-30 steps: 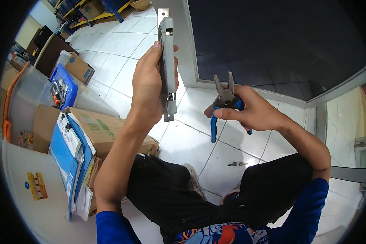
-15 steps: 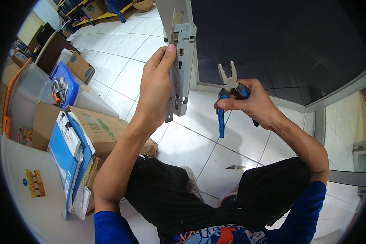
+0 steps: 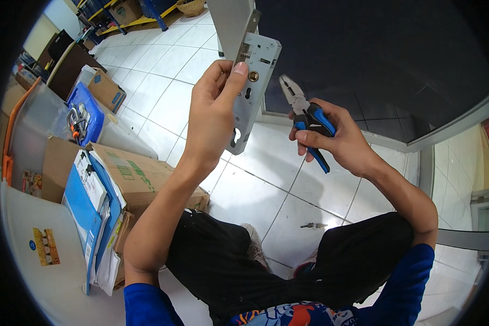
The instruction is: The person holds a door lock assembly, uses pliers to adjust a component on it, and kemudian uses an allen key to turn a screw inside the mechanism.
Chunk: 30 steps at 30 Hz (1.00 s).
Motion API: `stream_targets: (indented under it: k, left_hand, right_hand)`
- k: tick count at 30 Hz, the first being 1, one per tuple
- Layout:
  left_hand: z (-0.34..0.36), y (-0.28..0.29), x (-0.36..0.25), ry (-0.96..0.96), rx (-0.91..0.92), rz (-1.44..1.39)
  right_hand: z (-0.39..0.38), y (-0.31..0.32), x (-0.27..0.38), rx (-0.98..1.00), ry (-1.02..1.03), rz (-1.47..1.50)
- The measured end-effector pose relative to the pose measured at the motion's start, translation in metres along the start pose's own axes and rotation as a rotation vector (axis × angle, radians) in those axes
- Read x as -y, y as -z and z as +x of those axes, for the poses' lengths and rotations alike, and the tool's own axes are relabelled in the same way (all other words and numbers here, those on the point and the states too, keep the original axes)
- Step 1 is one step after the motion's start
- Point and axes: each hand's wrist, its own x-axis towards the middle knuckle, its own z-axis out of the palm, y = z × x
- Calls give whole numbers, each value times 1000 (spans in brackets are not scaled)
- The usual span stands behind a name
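Observation:
My left hand [image 3: 214, 108] grips a metal mortise lock case [image 3: 258, 89] by its left edge, with the thumb pressed on its flat face. The lock is held upright and shows a brass-coloured square hub, slots and a keyhole-shaped cutout low down. To its right, my right hand [image 3: 337, 136] holds combination pliers [image 3: 305, 111] with blue and black handles. Their jaws point up and left, nearly closed, apart from the lock. A small metal piece, perhaps a key or lock part [image 3: 313, 225], lies on the tiled floor between my legs.
At my left stand a cardboard box [image 3: 138, 168], blue folders with papers [image 3: 87, 217] and translucent plastic bins [image 3: 43, 261]. A blue lid [image 3: 87, 108] carries tools. A grey-framed dark glass door [image 3: 375, 60] is ahead right. Shelving [image 3: 141, 22] stands far back left.
The lock has turned so its broad face shows more, and shifted slightly right. The pliers' jaws have closed nearly together and swung to the left, toward the lock.

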Motion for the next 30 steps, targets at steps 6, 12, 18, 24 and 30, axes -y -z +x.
stream_targets:
  k: [6, 12, 18, 24, 30]
  left_hand:
    - [-1, -3, -4, -222, -20, 172]
    - [0, 4, -8, -420, -23, 368]
    - [6, 10, -7, -566, -99, 460]
    - [-1, 10, -10, -459, -157, 419]
    - [-4, 7, -14, -448, -155, 427]
  right_hand:
    - [-1, 5, -5, -78, 90, -118]
    - [-4, 4, -6, -53, 163, -58]
    - [-7, 1, -3, -68, 176, -304]
    - [-9, 0, -8, -156, 208, -333]
    - [-9, 2, 0, -147, 99, -359]
